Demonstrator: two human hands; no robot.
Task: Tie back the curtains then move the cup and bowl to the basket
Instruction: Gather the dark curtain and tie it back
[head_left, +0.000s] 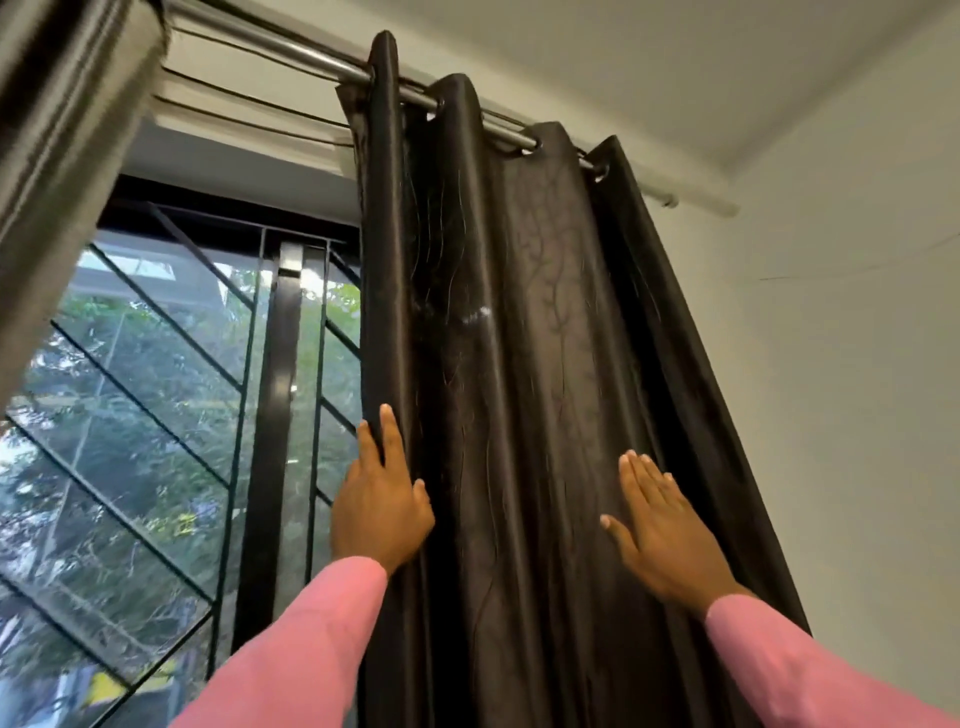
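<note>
A dark satin curtain (524, 338) hangs in folds from a metal rod (291, 49) on the right side of the window. My left hand (382, 499) lies at the curtain's left edge, fingers pointing up, some of them tucked behind the fold. My right hand (662, 525) lies flat on the curtain's front, fingers straight and together. A second dark curtain (57, 156) hangs blurred at the top left. No cup, bowl or basket is in view.
The window (156, 415) with black metal bars shows green trees outside. A white wall (857, 364) stands to the right of the curtain, and the ceiling (675, 62) meets it above.
</note>
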